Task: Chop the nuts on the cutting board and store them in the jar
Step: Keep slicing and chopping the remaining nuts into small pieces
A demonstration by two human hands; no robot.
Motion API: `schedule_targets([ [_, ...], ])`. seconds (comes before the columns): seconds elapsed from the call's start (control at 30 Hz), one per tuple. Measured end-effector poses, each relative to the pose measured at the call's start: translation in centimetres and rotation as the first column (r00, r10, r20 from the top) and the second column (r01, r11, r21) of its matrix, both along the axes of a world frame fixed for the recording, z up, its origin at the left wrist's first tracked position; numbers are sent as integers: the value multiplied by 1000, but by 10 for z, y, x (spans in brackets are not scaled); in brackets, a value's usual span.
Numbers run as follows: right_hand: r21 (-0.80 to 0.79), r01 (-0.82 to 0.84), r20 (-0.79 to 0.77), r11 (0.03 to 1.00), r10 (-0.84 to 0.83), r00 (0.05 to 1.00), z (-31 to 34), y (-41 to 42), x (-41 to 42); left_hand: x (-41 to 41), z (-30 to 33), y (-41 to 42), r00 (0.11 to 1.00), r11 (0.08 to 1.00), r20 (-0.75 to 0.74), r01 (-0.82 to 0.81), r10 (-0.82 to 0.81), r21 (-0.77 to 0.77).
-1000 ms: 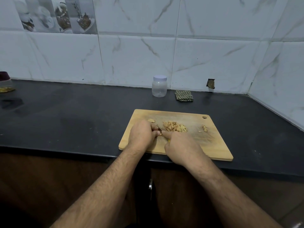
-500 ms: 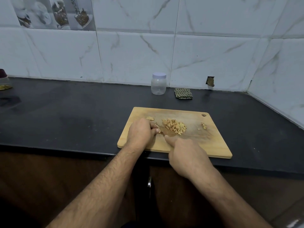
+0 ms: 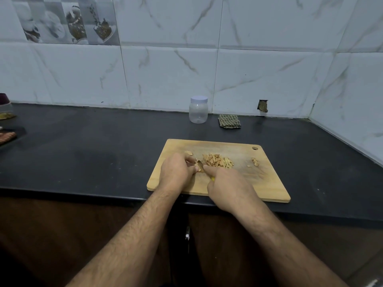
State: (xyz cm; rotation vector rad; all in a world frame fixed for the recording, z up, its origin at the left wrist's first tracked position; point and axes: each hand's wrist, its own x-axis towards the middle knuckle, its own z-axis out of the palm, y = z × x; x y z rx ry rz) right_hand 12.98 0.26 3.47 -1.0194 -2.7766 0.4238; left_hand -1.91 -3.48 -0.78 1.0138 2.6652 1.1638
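A wooden cutting board (image 3: 269,183) lies at the counter's front edge. A pile of chopped nuts (image 3: 217,161) sits in its middle, a whole nut (image 3: 188,152) lies at its far left, and a few pieces (image 3: 255,161) lie to the right. My left hand (image 3: 176,172) pinches a nut (image 3: 199,167) against the board. My right hand (image 3: 226,189) grips a small knife with a yellow handle (image 3: 212,179), index finger stretched along the blade (image 3: 200,163). The clear jar (image 3: 198,109) with a white lid stands shut by the wall.
A folded green checked cloth (image 3: 229,121) lies right of the jar. Dishes and a container (image 3: 5,108) sit at the far left of the black counter (image 3: 83,152). The tiled wall turns a corner on the right.
The right hand drew back toward me and then moved forward again, bringing the knife to the nut held by my left hand. The left hand stayed in place.
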Motion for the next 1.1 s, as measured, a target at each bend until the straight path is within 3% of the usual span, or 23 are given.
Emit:
schedule_targets([
  [0.63, 53, -26, 123, 998, 20, 992, 5, -10, -19, -4, -4, 1, 997, 998, -59, 52, -54, -30],
  [1.1, 24, -15, 109, 1000, 12, 994, -2, -18, 14, -2, 8, 3, 999, 997, 41, 22, -19, -69],
])
